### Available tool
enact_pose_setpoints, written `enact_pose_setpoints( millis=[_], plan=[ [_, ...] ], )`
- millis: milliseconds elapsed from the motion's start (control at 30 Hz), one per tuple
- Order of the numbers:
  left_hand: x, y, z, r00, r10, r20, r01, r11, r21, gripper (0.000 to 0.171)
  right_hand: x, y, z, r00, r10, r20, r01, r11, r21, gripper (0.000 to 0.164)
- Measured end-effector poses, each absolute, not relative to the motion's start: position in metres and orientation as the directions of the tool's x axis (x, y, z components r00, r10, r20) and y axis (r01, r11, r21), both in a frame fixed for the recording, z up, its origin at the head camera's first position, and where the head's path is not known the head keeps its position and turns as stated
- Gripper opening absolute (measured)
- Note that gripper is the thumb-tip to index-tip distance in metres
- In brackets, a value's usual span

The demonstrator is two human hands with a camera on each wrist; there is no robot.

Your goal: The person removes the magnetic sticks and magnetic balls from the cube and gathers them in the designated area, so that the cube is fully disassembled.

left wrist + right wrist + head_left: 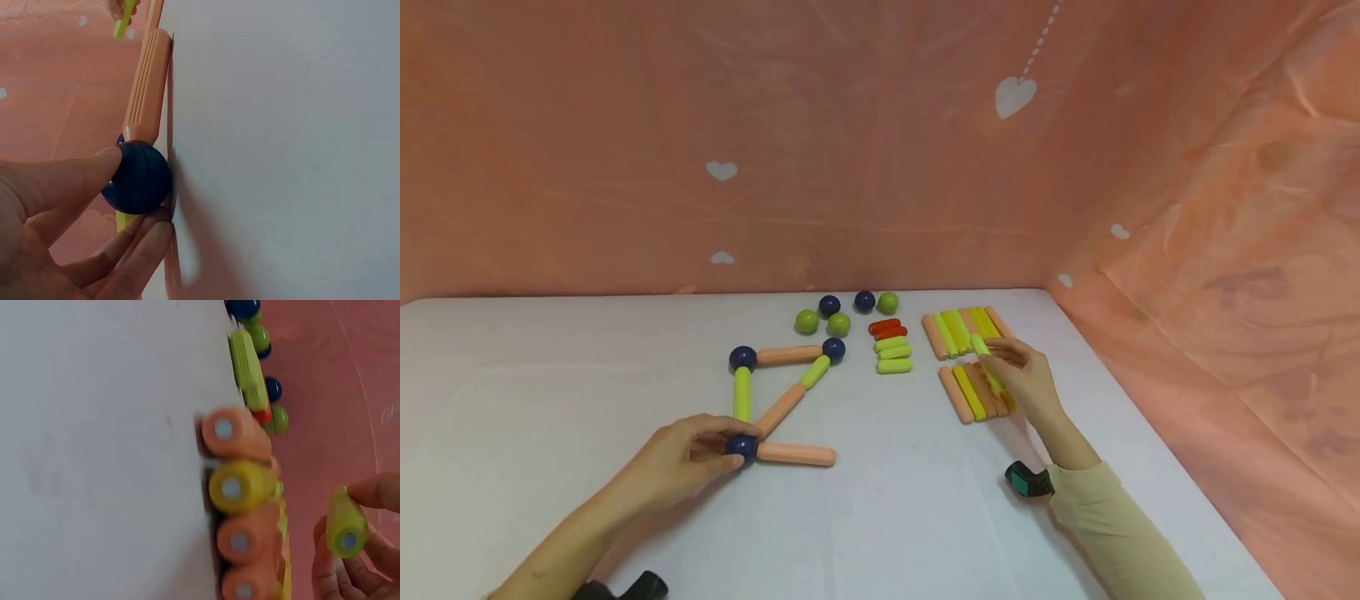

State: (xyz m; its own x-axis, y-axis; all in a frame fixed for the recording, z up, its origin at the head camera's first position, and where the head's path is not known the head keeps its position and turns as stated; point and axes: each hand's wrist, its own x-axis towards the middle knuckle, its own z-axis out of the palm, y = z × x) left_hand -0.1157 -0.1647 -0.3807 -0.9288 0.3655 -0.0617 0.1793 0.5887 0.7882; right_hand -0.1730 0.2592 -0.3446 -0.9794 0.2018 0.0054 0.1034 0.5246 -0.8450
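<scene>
My left hand (pixel 681 462) pinches a dark blue ball (pixel 142 181) at the near left corner of a stick-and-ball shape. From this ball an orange stick (pixel 797 454) runs right with its far end free. A yellow-green stick (pixel 742 393) leads to another blue ball (pixel 742 358). A diagonal of an orange stick (pixel 780 412) and a short yellow-green stick (pixel 816 372) reaches a third blue ball (pixel 833 349). Over the stick rows at the right, my right hand (pixel 1028 379) holds a yellow-green stick (pixel 345 528), raised off the table, between thumb and fingers.
Two rows of orange and yellow sticks (pixel 957 396) lie under my right hand. Short yellow-green pieces (pixel 894 366) and red pieces (pixel 884 326) are stacked mid-table. Loose green balls (pixel 807 322) and blue balls (pixel 864 302) sit near the back edge, before an orange cloth (pixel 880 167).
</scene>
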Motion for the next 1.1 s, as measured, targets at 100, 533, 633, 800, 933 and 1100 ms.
enact_pose_setpoints(
  millis=[100,533,633,800,933,1100],
  plan=[
    [-0.115,-0.166,-0.382,-0.925,0.376,-0.049,0.194,0.581,0.791,0.028,-0.173,0.271,-0.345,-0.971,0.238,-0.009,0.140,0.537,-0.832,0.041],
    [-0.113,-0.169,-0.384,-0.921,0.388,-0.039,0.208,0.573,0.792,0.029,-0.172,0.296,-0.354,-0.965,0.238,-0.106,0.235,0.617,-0.751,0.041],
    [-0.113,-0.170,-0.384,-0.921,0.388,-0.035,0.211,0.574,0.791,0.029,-0.173,0.299,-0.357,-0.965,0.234,-0.120,0.243,0.622,-0.745,0.042],
    [-0.113,-0.170,-0.384,-0.919,0.394,-0.023,0.224,0.568,0.792,0.028,-0.173,0.298,-0.356,-0.964,0.233,-0.124,0.247,0.631,-0.735,0.042],
    [-0.114,-0.171,-0.384,-0.917,0.398,-0.023,0.223,0.561,0.797,0.028,-0.171,0.290,-0.350,-0.968,0.243,-0.065,0.212,0.645,-0.734,0.040],
    [-0.114,-0.170,-0.384,-0.922,0.387,-0.028,0.215,0.568,0.794,0.027,-0.170,0.268,-0.344,-0.982,0.189,0.024,0.111,0.670,-0.734,0.036]
  ],
)
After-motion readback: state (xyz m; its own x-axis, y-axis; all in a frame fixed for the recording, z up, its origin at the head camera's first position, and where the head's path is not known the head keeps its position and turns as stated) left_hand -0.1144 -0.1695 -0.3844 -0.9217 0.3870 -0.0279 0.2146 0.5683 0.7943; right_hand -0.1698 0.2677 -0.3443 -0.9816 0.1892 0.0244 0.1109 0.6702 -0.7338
